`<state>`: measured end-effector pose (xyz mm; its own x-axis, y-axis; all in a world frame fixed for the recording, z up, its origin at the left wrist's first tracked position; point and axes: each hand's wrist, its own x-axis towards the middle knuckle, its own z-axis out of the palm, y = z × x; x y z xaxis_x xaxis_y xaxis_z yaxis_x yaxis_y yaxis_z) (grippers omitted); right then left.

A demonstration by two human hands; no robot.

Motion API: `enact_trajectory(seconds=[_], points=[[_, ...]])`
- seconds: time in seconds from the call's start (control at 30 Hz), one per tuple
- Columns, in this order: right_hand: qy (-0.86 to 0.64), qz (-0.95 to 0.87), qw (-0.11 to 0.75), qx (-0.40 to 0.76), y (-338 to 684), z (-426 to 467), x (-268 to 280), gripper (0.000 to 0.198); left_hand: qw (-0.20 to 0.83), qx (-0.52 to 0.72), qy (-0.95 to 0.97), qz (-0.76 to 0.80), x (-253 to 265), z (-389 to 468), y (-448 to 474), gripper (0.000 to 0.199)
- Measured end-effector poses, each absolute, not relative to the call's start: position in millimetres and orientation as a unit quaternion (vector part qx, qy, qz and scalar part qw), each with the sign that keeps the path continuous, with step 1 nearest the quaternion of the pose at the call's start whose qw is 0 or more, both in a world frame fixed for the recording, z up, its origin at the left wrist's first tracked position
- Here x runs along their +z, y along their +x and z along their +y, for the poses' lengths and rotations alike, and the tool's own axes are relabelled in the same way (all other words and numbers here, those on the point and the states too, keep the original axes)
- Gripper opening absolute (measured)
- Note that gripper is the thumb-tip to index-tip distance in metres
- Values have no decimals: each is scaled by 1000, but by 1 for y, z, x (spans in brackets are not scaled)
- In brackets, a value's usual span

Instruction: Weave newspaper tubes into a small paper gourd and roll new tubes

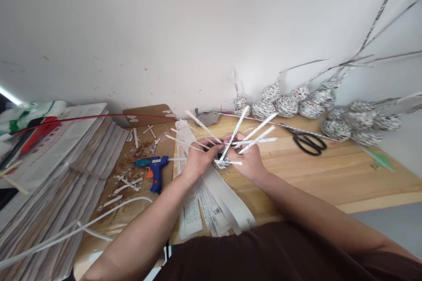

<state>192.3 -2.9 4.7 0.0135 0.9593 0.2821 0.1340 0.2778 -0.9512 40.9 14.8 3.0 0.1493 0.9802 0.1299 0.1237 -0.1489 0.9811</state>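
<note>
Between my two hands is a small woven paper piece made of rolled newspaper, with several thin paper tubes sticking up and outward from it. My left hand is closed on its left side, thumb near the rim. On the other side my right hand grips it, with tubes passing over and between the fingers. The fingertips are partly hidden behind the tubes. Under the hands lie flat printed paper strips.
A blue glue gun lies left among paper scraps, beside a tall newspaper stack. Black scissors rest at right. Several woven paper gourd shapes stand along the wall, their long tubes reaching up right. A white cable crosses the lower left.
</note>
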Motion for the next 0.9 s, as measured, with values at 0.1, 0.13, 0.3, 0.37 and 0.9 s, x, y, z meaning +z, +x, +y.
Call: enact_trajectory(seconds=[0.1, 0.13, 0.3, 0.37, 0.9], points=[[-473, -582, 537, 386, 190, -2, 5, 16, 485, 460, 593, 449, 1, 15, 41, 29], [-473, -580, 537, 389, 189, -2, 4, 16, 491, 461, 591, 445, 1, 15, 41, 31], [-463, -558, 548, 417, 186, -1, 1, 17, 501, 478, 569, 443, 3, 15, 42, 36], [-468, -550, 547, 424, 186, -1, 1, 17, 499, 480, 565, 449, 4, 15, 43, 33], [-492, -463, 567, 471, 192, 3, 4, 39, 482, 513, 523, 481, 6, 12, 50, 17]])
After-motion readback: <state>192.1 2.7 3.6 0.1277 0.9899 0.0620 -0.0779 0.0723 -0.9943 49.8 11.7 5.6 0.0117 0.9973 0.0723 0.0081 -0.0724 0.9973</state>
